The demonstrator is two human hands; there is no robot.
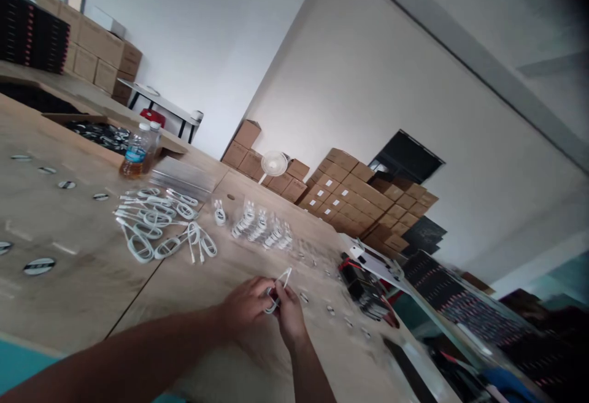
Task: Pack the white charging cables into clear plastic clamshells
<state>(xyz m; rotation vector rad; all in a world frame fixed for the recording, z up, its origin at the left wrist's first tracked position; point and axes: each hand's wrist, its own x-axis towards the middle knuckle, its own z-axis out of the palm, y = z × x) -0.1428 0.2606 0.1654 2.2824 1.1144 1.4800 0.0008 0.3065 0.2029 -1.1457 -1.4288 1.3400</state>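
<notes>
Between my two hands, above the wooden table (184, 305), is a coiled white cable (286, 275). My left hand (248, 302) has its fingers closed on the coil's left side. From the right, my right hand (291, 314) pinches the same coil with thumb and fingers. Part of the loop is hidden behind the fingers. To the left lies a loose pile of coiled white cables (151, 219). Beyond my hands, several cables in clear plastic bags (262, 225) stand in a row, with one more bagged cable (219, 213) to their left.
Two bottles (135, 153) stand at the back left by a stack of clear plastic sleeves (181, 177) and a carton of dark items (99, 133). Small oval labels (39, 266) dot the table. Black boxes (363, 286) sit at the right; cartons (354, 194) line the wall.
</notes>
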